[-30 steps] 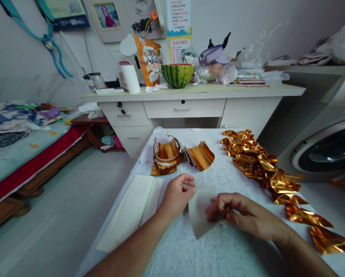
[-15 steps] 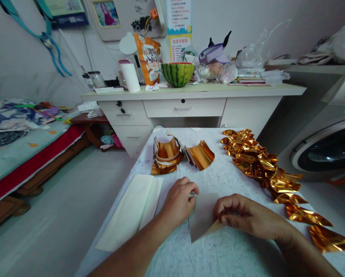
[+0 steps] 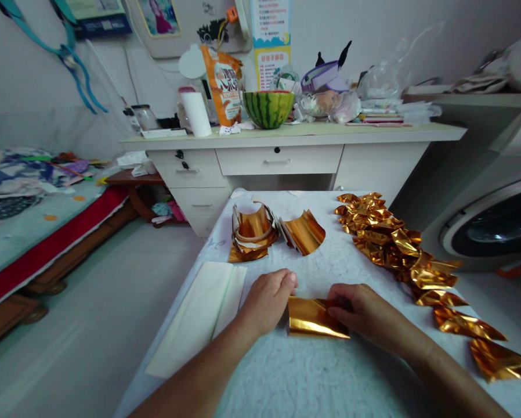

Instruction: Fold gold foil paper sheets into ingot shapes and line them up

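A gold foil sheet (image 3: pixel 313 317), folded over with its shiny side up, lies on the white table (image 3: pixel 313 377) between my hands. My left hand (image 3: pixel 267 300) presses on its left end with curled fingers. My right hand (image 3: pixel 365 312) pinches its right end. A stack of curled gold foil sheets (image 3: pixel 252 232) and a single curled gold sheet (image 3: pixel 304 232) lie beyond my hands. A long row of folded gold foil pieces (image 3: pixel 411 270) runs down the right side of the table.
A pile of white paper (image 3: pixel 202 313) lies at the table's left. Behind stands a white desk (image 3: pixel 286 157) with half a watermelon (image 3: pixel 268 108), a snack bag and clutter. A bed (image 3: pixel 29 215) is on the left, a washing machine (image 3: pixel 491 226) on the right.
The sheet showed its white back and stood partly lifted; now it is folded over, gold side up, flat on the table. Both hands have come lower and closer to its ends.
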Motion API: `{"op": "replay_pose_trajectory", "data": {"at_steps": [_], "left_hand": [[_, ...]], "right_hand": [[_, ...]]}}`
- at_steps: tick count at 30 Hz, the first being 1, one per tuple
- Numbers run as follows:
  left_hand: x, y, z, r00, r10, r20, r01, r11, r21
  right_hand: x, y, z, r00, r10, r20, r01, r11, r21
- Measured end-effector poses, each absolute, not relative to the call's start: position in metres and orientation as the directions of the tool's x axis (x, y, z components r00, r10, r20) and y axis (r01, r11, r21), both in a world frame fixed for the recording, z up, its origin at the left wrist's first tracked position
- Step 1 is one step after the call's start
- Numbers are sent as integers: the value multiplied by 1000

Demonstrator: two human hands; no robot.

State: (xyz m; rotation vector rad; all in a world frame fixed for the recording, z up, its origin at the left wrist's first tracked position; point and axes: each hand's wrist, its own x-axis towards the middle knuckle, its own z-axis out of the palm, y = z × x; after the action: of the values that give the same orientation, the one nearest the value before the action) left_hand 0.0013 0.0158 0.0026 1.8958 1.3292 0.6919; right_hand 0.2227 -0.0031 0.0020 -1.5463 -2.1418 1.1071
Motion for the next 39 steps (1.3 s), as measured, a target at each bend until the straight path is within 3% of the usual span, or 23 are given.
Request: {"op": "replay_pose_trajectory", "data": {"at_steps": [8, 12, 19, 28, 39], "left_hand": [[1, 16, -8, 381, 921, -84, 612, -182, 770], [0, 16, -11, 392, 917, -72, 619, -205, 758], [1, 15, -13, 355, 935, -13, 733, -270, 624], [2, 12, -8, 329, 943, -53, 798, -247, 550], [-1, 16, -9, 337, 941, -29, 748, -249, 615]], "right_hand": [[220, -2, -9, -262, 958, -120, 742, 120, -660], [223, 1, -17, -222, 970, -98, 777, 115, -619], [224, 3, -12, -177, 980, -94, 831, 98, -547], [222, 2, -9, -182, 982, -55, 847, 128, -517], [215, -3, -6, -213, 974, -84, 874, 151, -462]]}}
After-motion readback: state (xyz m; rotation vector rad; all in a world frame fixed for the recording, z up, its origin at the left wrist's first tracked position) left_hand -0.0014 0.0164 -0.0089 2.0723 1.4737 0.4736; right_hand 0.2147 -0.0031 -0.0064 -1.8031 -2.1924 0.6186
